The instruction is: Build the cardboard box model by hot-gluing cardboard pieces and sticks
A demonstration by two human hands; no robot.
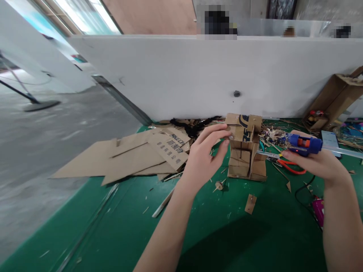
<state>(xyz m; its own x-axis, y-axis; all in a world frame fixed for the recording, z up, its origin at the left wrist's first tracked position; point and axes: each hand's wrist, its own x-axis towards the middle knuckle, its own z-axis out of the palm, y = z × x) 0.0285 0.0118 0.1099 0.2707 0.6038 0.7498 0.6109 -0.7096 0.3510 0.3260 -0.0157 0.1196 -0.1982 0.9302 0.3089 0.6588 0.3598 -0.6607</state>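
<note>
Forearms [167,230] extend forward: left hand [205,155], fingers narrow, at upper-left edge of cardboard structure [247,133], grip indeterminable; right hand [326,164] grips blue glue gun [310,145].

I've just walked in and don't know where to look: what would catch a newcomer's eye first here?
Probably the bright blue glue gun in the person's right hand, at the right. Next comes the cardboard structure standing right of centre on the green table, with the left hand at its upper left side. Flat cardboard pieces spread out farther left.
</note>
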